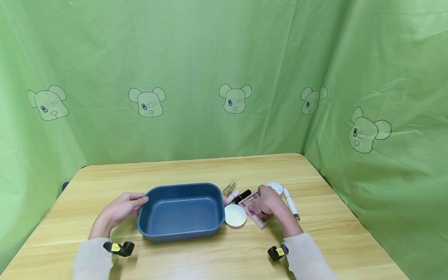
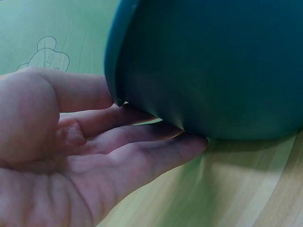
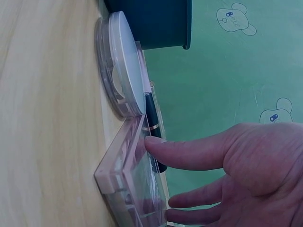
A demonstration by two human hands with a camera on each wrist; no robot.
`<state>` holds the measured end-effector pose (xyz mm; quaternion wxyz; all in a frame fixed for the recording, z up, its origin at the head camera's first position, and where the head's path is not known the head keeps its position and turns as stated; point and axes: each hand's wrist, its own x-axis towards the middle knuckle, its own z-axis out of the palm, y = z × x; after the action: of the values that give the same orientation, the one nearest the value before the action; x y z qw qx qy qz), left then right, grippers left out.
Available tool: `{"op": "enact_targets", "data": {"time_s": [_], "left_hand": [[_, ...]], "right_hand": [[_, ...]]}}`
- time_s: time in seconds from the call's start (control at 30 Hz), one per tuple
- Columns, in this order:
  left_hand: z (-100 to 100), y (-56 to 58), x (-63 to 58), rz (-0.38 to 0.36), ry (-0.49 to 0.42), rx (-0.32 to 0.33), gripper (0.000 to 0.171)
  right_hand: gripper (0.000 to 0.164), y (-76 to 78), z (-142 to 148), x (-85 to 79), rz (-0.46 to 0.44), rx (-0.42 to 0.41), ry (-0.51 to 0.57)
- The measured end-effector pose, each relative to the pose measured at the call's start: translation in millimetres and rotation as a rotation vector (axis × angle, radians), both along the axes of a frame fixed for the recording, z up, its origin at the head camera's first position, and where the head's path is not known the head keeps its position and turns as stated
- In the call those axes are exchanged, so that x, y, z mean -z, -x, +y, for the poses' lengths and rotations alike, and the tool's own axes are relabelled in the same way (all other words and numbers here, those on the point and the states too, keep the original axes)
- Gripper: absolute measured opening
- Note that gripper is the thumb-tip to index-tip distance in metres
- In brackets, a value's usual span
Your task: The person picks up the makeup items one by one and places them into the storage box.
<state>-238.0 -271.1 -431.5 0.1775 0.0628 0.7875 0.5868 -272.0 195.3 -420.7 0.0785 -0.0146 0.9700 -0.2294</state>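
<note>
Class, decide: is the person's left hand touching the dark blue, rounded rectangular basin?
Touching. In the left wrist view, the left hand meets the basin: thumb at its rim, fingertips against its outer wall.

The desk [image 1: 196, 260] is carrying one blue bin [image 1: 183, 214], one palette [image 1: 261, 219], two round cases [image 1: 235, 216] [image 1: 276, 187], one black tube [image 1: 241, 197], one pink tube [image 1: 231, 198], one white tube [image 1: 290, 203] and one gold-and-clear tube [image 1: 229, 188], tubes totalling four. Five bear outlines [image 1: 151, 102] are showing on the green curtain [image 1: 196, 50].
</note>
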Motion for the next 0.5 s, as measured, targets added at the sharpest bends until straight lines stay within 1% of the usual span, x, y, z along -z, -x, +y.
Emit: {"op": "enact_targets", "data": {"time_s": [0.17,0.4,0.5], "left_hand": [[0.0,0.2,-0.1,0.0,-0.012,0.006,0.057],[-1.1,0.6,0.7,0.008,-0.017,0.017,0.057],[-1.5,0.7,1.1,0.005,-0.017,0.015,0.056]], "right_hand": [[0.08,-0.1,1.1,0.0,-0.015,0.001,-0.001],[0.086,-0.4,1.8,-0.6,-0.017,-0.006,0.005],[0.083,-0.8,2.1,-0.8,-0.018,-0.002,-0.006]]}}
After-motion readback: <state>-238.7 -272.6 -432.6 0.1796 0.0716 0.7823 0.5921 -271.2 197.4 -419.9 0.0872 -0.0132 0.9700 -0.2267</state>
